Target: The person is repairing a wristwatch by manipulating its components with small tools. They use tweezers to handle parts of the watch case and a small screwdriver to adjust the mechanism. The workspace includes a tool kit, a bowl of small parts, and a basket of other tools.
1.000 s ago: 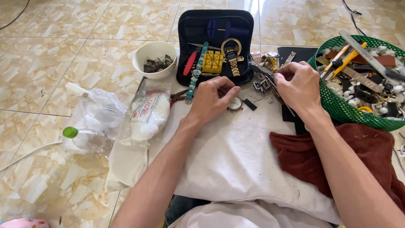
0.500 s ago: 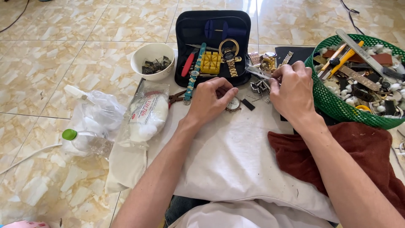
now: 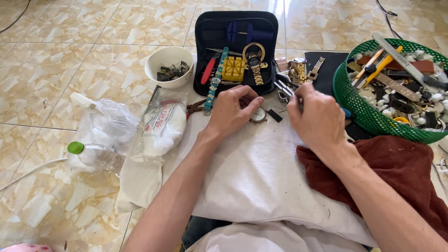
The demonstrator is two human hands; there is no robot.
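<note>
Fingers of the left hand pinch a small watch case — right hand curled around a thin metal tool.

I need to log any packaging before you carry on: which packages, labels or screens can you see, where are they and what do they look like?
Cotton bag: left of the left hand, on the white cloth's edge; clear plastic pouch of white wadding with a red-and-green printed label.
Plastic bottle: lying on the tiled floor, far left; clear, green cap, partly inside a clear bag.
Screens or signs: none visible.
</note>
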